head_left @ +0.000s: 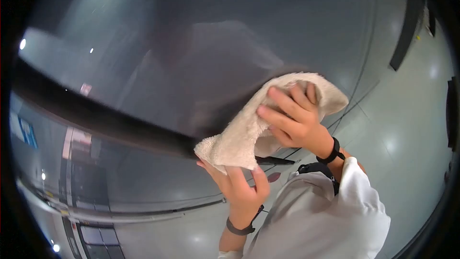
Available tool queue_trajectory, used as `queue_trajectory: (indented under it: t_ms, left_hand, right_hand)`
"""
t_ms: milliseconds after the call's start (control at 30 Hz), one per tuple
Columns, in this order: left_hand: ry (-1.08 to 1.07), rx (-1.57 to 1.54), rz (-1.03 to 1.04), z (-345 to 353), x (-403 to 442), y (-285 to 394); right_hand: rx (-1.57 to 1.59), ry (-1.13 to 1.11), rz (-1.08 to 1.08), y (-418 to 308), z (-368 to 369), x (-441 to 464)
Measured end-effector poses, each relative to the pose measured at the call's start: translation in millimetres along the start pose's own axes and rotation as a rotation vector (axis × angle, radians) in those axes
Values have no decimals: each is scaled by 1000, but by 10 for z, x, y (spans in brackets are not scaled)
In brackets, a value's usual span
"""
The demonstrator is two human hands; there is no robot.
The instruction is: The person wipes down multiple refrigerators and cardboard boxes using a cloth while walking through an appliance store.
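Cream and fluffy, that cloth (pixel 239 132) has both hands on it, and it's sitting against a dark shiny panel (pixel 287 24), looks like part of a car. Right hand (pixel 298 120) is clamped into the cloth's upper fold, fingers bent deep in the pile. Left hand (pixel 242 189) is at the cloth's lower corner with fingertips tucked under it, so can't tell if it's actually pinching or just propping it up.

What could go wrong, imo: any grit in that pile would scratch the gloss if pressed. The corner over the left hand looks loose, so a weak pinch could let it slip and leave bare fingers on the shine. Also, that thin dark bar (pixel 275 161) just under the cloth could snag the fluff. And the black band (pixel 330 152) on the right wrist, just below the cloth, might scuff something if the arm dropped.

Hard to make out: the cloth's underside, so no clue if it's dirty. Can't say what the reddish oval (pixel 274 177) below the cloth is. Black strip (pixel 96 110) runs off left from the cloth, its end hidden around there. Reflections muddy the panel above the cloth, and way right of it a dark post (pixel 407 33) gets cut off up top.
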State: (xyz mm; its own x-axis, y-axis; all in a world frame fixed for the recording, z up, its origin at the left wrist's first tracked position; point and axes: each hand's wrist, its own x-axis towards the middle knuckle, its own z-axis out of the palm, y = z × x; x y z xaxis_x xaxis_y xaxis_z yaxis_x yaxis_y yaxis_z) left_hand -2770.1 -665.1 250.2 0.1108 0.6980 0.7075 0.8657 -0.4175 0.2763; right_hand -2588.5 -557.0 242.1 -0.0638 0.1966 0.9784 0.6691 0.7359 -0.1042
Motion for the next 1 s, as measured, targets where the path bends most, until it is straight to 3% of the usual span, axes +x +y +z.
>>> queue_trajectory:
  t_ms: [133,233,267,333,433,567,600,767,800,833,900,1000]
  left_hand:
    - [133,45,-168,-416,-3,-107]
    - [286,20,-409,-609,-224,-401]
    - [307,-71,-514,-701,-257,-482]
    - [245,-129,-827,-955,-337,-498]
    - [263,94,-770,-916,-781,-892]
    - [377,-216,-880,-1019,-1083,-1228]
    - [429,-263,-897,-1007,-1162,-1322]
    - [703,-176,-970,-1345,-1370,-1937]
    - [764,-140,-950,-910,-1336,-1662]
    - [830,-111,-909,-1018,-1323,-1868]
    - [806,-68,-962,-1205,-1355,-2203]
    - [677,78,-973,-1495,-1628,-2846]
  right_hand:
    - [188,-109,-39,-582,283,273]
    - [403,-139,-38,-1169,642,293]
    - [545,-192,-55,-1317,667,351]
    - [440,-164,-128,-1698,907,175]
    - [443,-265,-203,-2082,1161,37]
    - [688,-516,-136,-2420,1407,-237]
    - [714,-488,-171,-2474,1423,-190]
    - [1231,-726,-173,-2975,1850,-73]
    - [1320,-797,-166,-2486,1600,-208]
    - [1393,-858,-169,-2579,1717,-137]
    - [1571,-895,7,-2762,1932,-163]
    - [1497,-1049,141,-3343,2130,-127]
